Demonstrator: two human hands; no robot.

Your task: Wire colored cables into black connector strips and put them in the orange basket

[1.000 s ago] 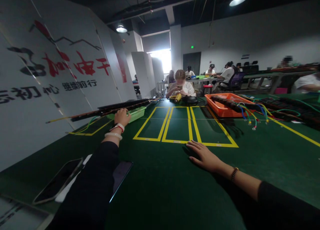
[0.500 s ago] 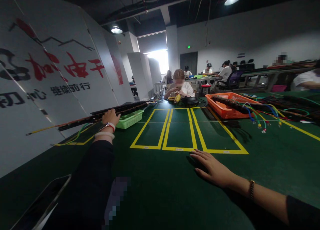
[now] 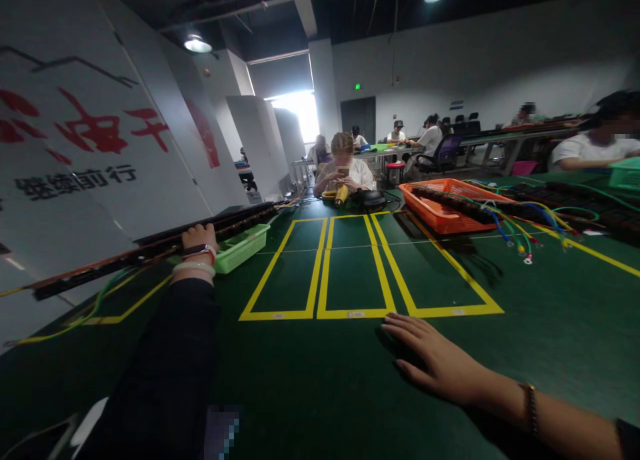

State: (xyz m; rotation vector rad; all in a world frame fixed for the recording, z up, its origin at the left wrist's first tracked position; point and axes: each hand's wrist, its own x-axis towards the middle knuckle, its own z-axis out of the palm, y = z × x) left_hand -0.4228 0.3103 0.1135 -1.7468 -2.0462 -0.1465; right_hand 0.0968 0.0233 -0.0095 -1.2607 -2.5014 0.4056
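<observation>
My left hand (image 3: 199,239) is closed round a long dark wire harness (image 3: 115,260), which slants from the far end of the green basket to the left edge. Yellow and yellow-green leads (image 3: 103,297) trail from its near end. The light green basket (image 3: 245,248) sits just right of this hand, partly under the harness. My right hand (image 3: 433,357) is open, palm down and fingers spread, over the green tabletop (image 3: 310,380) near the front edge of the yellow-taped frames (image 3: 356,315). It holds nothing.
An orange basket (image 3: 425,210) stands at the back right, with harnesses ending in ring terminals (image 3: 527,259) across it. Across the table a person (image 3: 345,170) sits behind a yellow heat gun (image 3: 341,195). More harnesses (image 3: 565,203) lie far right. A wall panel (image 3: 70,147) borders the left.
The harness and my left hand have come closer and to the left. My right hand stays spread at the table. The view has turned slightly right.
</observation>
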